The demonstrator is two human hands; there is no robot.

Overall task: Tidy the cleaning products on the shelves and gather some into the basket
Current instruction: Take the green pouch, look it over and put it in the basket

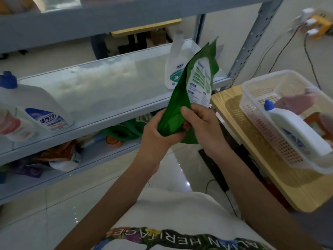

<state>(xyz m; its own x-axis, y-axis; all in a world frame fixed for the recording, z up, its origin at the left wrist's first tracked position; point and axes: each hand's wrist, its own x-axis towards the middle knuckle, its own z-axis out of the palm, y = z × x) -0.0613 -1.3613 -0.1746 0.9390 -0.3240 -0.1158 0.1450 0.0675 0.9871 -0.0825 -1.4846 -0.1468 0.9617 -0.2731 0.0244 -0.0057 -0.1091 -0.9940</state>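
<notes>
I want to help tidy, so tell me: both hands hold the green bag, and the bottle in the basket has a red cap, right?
Not quite. The head view shows the bottle in the basket has a blue cap, not red. The left hand and right hand do hold the green bag.

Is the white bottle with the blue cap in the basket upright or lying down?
Lying down. The white bottle rests on its side in the basket, its blue cap toward the shelves.
</notes>
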